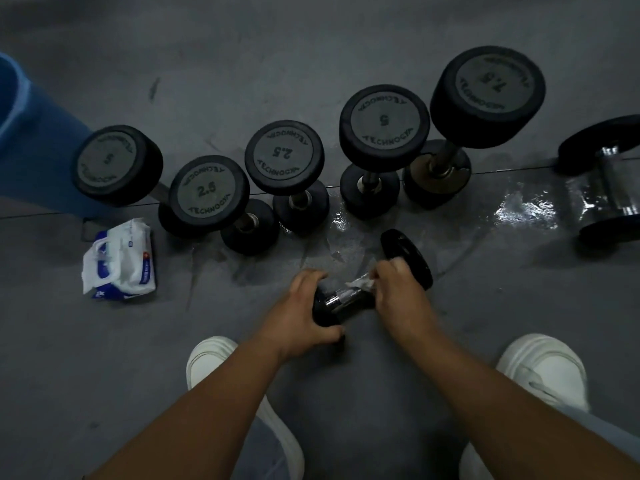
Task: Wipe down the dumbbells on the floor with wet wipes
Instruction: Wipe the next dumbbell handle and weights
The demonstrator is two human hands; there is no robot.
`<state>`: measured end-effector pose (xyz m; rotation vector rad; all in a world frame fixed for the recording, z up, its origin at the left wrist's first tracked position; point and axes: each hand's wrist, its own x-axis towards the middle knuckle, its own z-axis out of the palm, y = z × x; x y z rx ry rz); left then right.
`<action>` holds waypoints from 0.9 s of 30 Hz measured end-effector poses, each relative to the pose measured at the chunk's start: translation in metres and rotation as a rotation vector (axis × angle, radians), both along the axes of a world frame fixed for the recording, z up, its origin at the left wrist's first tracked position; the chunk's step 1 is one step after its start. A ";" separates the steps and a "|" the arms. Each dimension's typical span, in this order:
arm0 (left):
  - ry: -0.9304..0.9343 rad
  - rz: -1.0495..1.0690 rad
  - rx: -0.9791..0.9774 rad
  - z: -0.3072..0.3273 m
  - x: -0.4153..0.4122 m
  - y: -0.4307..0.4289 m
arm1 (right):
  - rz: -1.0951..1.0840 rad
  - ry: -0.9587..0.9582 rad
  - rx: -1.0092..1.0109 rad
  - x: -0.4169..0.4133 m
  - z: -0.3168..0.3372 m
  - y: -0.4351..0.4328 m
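A small black dumbbell (408,252) with a chrome handle lies on the grey floor between my feet. My left hand (306,315) grips its near head, fingers curled round it. My right hand (400,289) holds a crumpled white wet wipe (362,282) against the chrome handle beside the far head. A white-and-blue pack of wet wipes (119,259) lies on the floor to the left. Several black dumbbells stand on end in a row behind, marked 5 (116,164), 2.5 (207,192), 2.5 (284,154), 5 (383,126) and 7.5 (488,95).
Another dumbbell (604,178) with a chrome handle lies on its side at the right edge. Wet patches (523,209) shine on the floor beside it. A blue bin (31,133) stands at the far left. My white shoes (214,358) (543,368) flank the work spot.
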<state>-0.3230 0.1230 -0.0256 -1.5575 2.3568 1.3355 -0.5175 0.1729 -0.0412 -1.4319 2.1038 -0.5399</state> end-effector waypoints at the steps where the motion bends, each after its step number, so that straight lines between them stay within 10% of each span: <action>1: 0.002 0.005 0.006 0.000 0.000 0.000 | -0.009 -0.024 -0.034 0.000 0.001 0.001; 19: 0.029 0.033 0.014 -0.006 0.000 0.001 | -0.026 0.148 -0.087 0.014 -0.006 -0.008; 24: 0.037 0.009 0.007 -0.005 -0.002 0.007 | 0.480 0.169 -0.048 0.034 -0.011 -0.006; 27: 0.036 0.026 0.008 -0.004 -0.001 0.006 | 0.305 0.223 -0.059 0.005 -0.006 -0.014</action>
